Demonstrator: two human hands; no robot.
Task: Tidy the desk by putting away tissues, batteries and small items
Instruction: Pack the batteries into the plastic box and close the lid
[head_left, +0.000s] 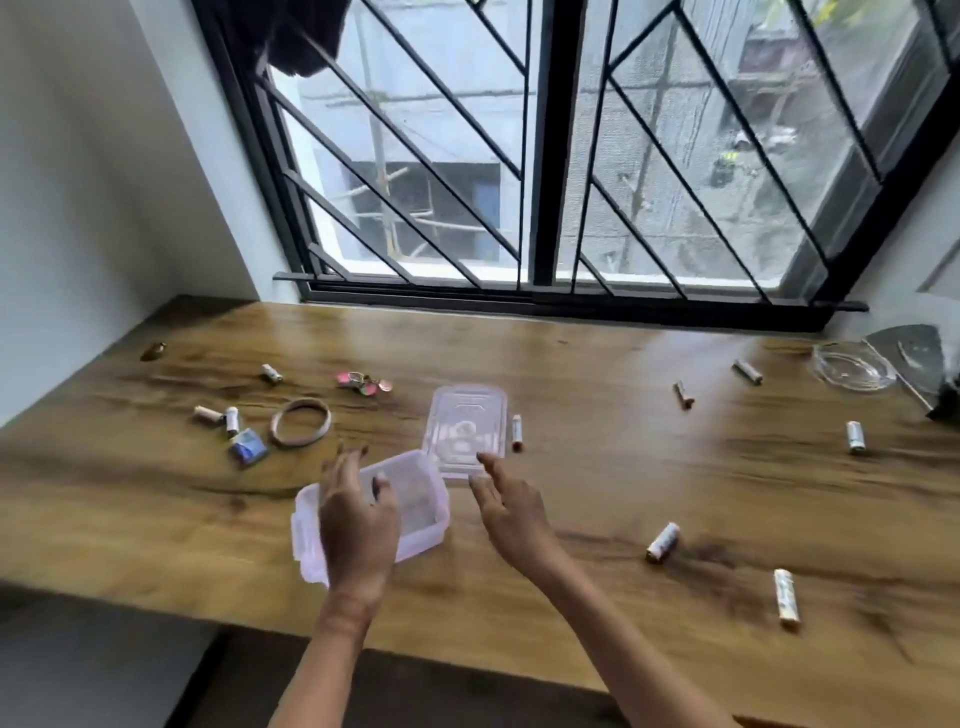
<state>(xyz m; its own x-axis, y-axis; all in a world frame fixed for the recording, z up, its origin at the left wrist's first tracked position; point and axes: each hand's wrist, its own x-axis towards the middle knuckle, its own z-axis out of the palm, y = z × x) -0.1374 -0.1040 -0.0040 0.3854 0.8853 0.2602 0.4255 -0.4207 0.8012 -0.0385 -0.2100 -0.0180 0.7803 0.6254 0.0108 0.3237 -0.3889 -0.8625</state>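
**Box open, both hands empty, batteries loose across desk**

Left hand (356, 519) was over the clear pink-tinted rectangular plastic box (418, 512) near the front edge of the brown wooden desk (623, 467). Its fingers were spread and fairly straight and held nothing. Too blurred to tell whether it touched the box.

Right hand (511, 512) was also wide, fingers extended, with the tips at the near edge of the clear flat plastic lid (464, 434). The lid lay flat just behind the box, off it.

One white cylindrical battery with a red end (517, 432) lay just beside the lid's right edge. On the right half of the desk there were more white batteries: (663, 541), (786, 600), (855, 437), (747, 372), (683, 395). Three more were on the left: (271, 373), (208, 414), (231, 420).

Also left of the lid were a beige round bangle (300, 429), a small blue square packet (248, 447) and pink metal trinkets (363, 382). A round clear glass dish (853, 365) was at the far right.
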